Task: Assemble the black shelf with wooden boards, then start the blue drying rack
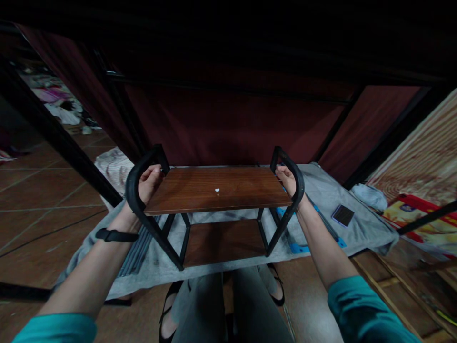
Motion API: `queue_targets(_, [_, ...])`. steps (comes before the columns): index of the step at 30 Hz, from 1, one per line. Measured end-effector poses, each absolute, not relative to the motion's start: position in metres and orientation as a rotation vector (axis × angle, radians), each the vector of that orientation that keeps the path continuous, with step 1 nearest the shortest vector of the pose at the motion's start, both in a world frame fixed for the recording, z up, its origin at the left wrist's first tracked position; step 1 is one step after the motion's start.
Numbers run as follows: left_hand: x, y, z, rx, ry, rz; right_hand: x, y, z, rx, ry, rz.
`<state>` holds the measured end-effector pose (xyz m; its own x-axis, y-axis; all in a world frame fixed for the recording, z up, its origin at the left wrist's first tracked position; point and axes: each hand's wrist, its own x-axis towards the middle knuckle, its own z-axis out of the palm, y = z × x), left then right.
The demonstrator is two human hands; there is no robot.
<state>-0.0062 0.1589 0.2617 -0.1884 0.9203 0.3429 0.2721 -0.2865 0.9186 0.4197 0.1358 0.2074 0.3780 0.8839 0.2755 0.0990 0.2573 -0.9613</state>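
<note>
Left hand: in the head view, the left hand (pixel 150 181) reached through a black side loop (pixel 133 188) with fingers curled; whether they gripped it could not be told.
Right hand: the right hand (pixel 286 180) was inside the opposite side loop (pixel 297 178), thumb and fingers drawn together; a grip could not be made out there either.
Rack: the two-tier rack (pixel 180 255) stood upright between both hands.
Upper board: the brown upper board (pixel 246 188) spanned from just beside the left hand to just beside the right, a small white spot (pixel 217 190) between them.
Lower board: the lower board (pixel 224 240) sat below and between the hands.
Cloth: a grey cloth (pixel 157 275) spread beneath the rack, below both hands.
Tubes: grey tubes (pixel 137 252) lay below the left hand, near its dark wristband (pixel 116 235).
Phone: a phone (pixel 343 215) lay on the cloth, to the right of the right hand.
</note>
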Motion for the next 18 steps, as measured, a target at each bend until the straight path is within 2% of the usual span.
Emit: queue_targets(18, [-0.0097,0.1629,0.2579,1.551,1.412,1.516,0.4185,0.1367,0.2114,-1.179,-1.052,0.735])
